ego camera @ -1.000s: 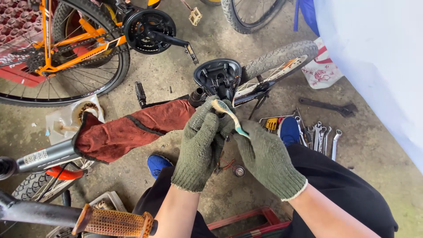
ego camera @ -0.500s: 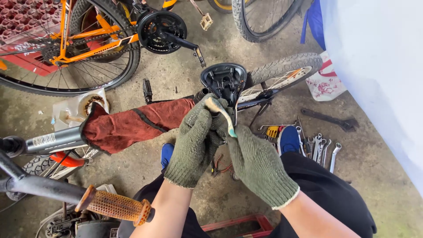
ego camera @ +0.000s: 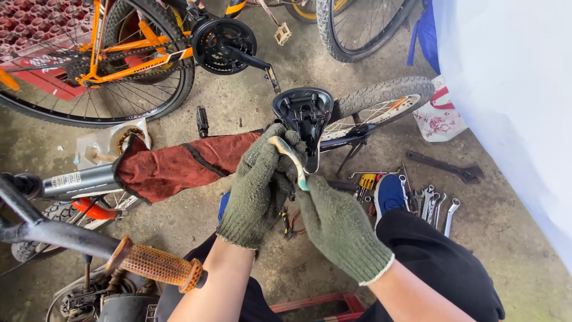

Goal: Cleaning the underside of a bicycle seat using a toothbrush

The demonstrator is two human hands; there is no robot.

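Both my hands wear dark green knit gloves. My left hand [ego camera: 259, 185] is closed around the seat area of an upturned bicycle, just under the black saddle [ego camera: 304, 110] seen from its underside. My right hand [ego camera: 336, 223] grips a pale curved tool [ego camera: 291, 156] whose upper end rests against my left glove. A red-brown cloth [ego camera: 173, 167] is wrapped over the bicycle's grey frame tube [ego camera: 80, 180], left of my hands. What the fingers pinch underneath is hidden.
An orange bicycle [ego camera: 128, 50] lies at the upper left with its black crank [ego camera: 223, 39]. Several wrenches [ego camera: 435, 203] and a blue shoe [ego camera: 390, 194] lie on the concrete at right. An orange handlebar grip [ego camera: 158, 265] is at lower left, a rear tyre [ego camera: 381, 98] behind the saddle.
The view has shifted slightly; my hands stay together at the saddle, and the pale tool has tilted a little in my right hand.
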